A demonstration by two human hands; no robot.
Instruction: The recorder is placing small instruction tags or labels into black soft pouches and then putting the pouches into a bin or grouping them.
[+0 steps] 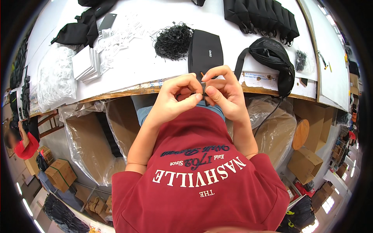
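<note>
Just in front of my body, at the table's front edge, my two hands meet with their fingertips almost together. My left hand (178, 93) is closed in a pinch, thumb against the curled fingers; what it grips is mostly hidden. Thumb and fingers of my right hand (226, 92) pinch a thin dark strip (204, 90) that shows between the hands. A small orange tip sticks up near the right index finger; its kind is too small to tell. Right beyond the hands lies a flat black fabric pouch (206, 48) with a small white print.
A tangled heap of black cords (173, 41) lies left of the pouch. Farther left are white cards (86, 64), loose labels and a clear plastic bag (57, 77). A black mesh-sided bag (272, 58) hangs over the edge at right; black pouches (261, 16) stand behind. Plastic-lined boxes (87, 141) sit below.
</note>
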